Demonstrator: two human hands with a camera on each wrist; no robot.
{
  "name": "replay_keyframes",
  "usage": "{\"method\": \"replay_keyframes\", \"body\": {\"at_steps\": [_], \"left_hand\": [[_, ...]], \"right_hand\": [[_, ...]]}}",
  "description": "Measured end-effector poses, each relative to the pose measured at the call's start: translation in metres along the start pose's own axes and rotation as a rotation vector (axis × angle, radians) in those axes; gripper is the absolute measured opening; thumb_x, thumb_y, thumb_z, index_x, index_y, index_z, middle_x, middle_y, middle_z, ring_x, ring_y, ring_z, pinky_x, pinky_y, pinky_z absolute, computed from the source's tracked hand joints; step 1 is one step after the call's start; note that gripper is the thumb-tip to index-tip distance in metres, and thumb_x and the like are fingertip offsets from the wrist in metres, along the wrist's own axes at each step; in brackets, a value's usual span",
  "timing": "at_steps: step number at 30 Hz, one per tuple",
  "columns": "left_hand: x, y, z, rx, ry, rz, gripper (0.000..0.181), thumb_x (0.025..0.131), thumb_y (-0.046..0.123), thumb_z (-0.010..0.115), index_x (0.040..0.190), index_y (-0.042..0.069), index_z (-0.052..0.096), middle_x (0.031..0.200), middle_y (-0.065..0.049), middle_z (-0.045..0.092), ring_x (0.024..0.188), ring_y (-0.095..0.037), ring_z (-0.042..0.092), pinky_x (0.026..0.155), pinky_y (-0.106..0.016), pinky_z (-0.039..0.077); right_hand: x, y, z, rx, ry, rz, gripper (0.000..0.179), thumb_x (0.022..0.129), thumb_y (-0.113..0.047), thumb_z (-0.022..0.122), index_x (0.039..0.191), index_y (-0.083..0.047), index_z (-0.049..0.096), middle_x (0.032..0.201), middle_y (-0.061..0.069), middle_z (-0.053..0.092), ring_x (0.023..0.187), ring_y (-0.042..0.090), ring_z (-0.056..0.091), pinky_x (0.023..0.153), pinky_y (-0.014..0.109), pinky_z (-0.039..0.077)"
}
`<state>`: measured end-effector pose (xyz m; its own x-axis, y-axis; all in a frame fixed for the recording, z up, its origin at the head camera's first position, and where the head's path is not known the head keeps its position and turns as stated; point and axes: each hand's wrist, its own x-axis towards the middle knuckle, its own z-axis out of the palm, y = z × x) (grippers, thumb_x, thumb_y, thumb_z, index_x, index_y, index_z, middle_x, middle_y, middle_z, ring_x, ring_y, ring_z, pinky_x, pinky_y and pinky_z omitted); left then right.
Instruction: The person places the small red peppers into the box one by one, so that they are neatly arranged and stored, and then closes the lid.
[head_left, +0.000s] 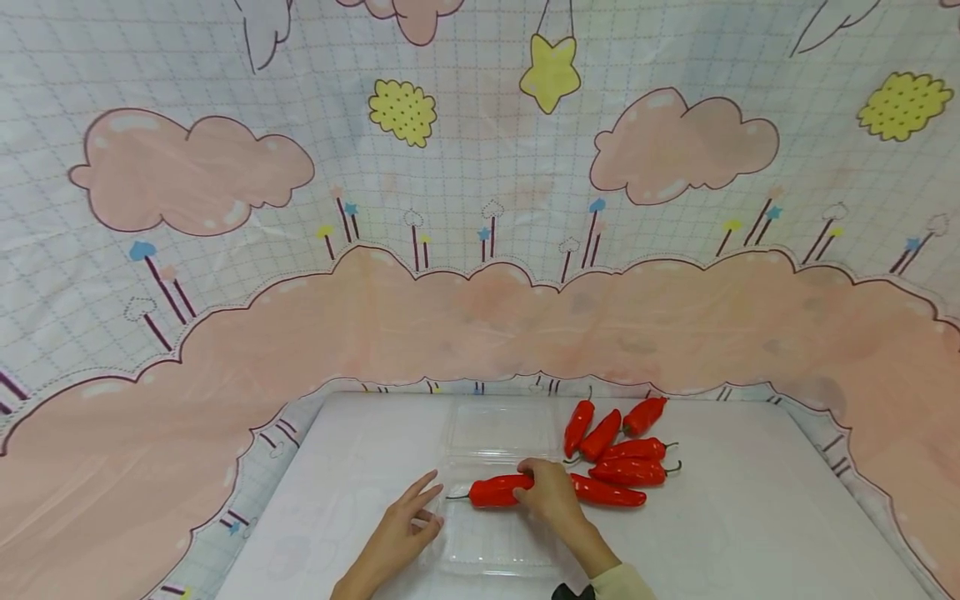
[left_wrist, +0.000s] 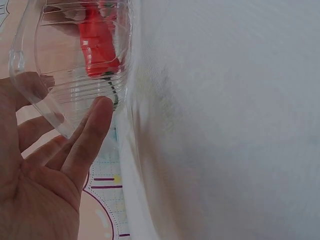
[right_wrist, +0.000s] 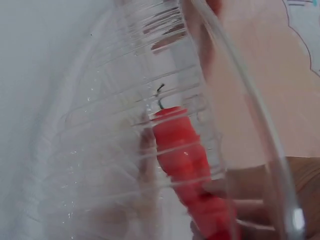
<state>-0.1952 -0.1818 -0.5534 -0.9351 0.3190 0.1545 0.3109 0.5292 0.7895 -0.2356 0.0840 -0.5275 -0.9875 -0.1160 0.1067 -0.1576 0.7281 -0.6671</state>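
Observation:
A clear plastic hinged container (head_left: 501,546) lies open, its lid (head_left: 501,425) folded to the back. Over its front half, my right hand (head_left: 551,496) grips a red chili pepper (head_left: 495,491) whose thin stem points left; the hand covers its other end. Through the clear wall in the right wrist view, curled fingers sit against that pepper (right_wrist: 182,142). My left hand (head_left: 401,529) is at the container's left edge, fingers extended. In the left wrist view its fingers lie alongside the clear wall (left_wrist: 75,92). Another red pepper (head_left: 609,492) lies just right of my right hand, partly covered.
Several more red peppers lie to the right of the container, among them an upright one (head_left: 578,427), a slanted one (head_left: 642,417) and a sideways one (head_left: 628,472). The white tabletop (head_left: 735,517) meets a patterned cloth (head_left: 480,325) behind.

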Motion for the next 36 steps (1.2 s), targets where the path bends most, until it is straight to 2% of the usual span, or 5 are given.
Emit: {"method": "replay_keyframes", "body": {"at_steps": [3,10,20,28,36], "left_hand": [[0.000,0.001,0.001,0.000,-0.003,-0.003,0.052,0.091,0.013,0.067,0.137,-0.005,0.052,0.156,-0.019,0.036,0.089,-0.004,0.066,0.071,-0.017,0.058],[0.001,0.002,0.002,0.012,0.002,-0.005,0.051,0.091,0.013,0.067,0.137,-0.005,0.053,0.156,-0.018,0.036,0.089,-0.005,0.066,0.071,-0.016,0.057],[0.001,0.003,0.001,0.019,0.009,-0.008,0.051,0.091,0.014,0.067,0.136,-0.005,0.053,0.156,-0.019,0.037,0.089,-0.006,0.066,0.070,-0.017,0.057],[0.001,0.003,0.001,0.015,0.010,-0.008,0.051,0.091,0.014,0.067,0.136,-0.005,0.053,0.155,-0.018,0.037,0.089,-0.005,0.066,0.070,-0.017,0.058],[0.002,0.002,0.001,0.014,0.015,-0.005,0.051,0.091,0.014,0.067,0.136,-0.005,0.054,0.155,-0.018,0.038,0.089,-0.006,0.067,0.069,-0.017,0.058]], "right_hand": [[0.000,0.000,-0.001,0.010,0.003,-0.001,0.033,0.075,-0.010,0.081,0.106,-0.001,0.072,0.095,0.012,0.073,0.082,0.021,0.062,0.079,0.041,0.059],[0.000,0.002,-0.014,0.147,-0.075,0.069,0.037,0.080,-0.014,0.079,0.115,-0.004,0.068,0.103,0.010,0.071,0.090,0.021,0.062,0.079,0.037,0.060],[-0.004,0.000,-0.039,0.277,-0.206,0.002,0.043,0.083,-0.020,0.077,0.121,-0.006,0.064,0.110,0.011,0.070,0.096,0.020,0.064,0.080,0.035,0.060],[-0.013,-0.018,-0.060,0.338,-0.234,-0.055,0.043,0.085,-0.021,0.076,0.123,-0.007,0.064,0.114,0.015,0.070,0.098,0.021,0.065,0.081,0.034,0.061],[-0.020,-0.029,-0.075,0.386,-0.244,-0.088,0.038,0.086,-0.025,0.074,0.121,-0.014,0.065,0.112,0.006,0.071,0.099,0.018,0.065,0.088,0.034,0.059]]}}
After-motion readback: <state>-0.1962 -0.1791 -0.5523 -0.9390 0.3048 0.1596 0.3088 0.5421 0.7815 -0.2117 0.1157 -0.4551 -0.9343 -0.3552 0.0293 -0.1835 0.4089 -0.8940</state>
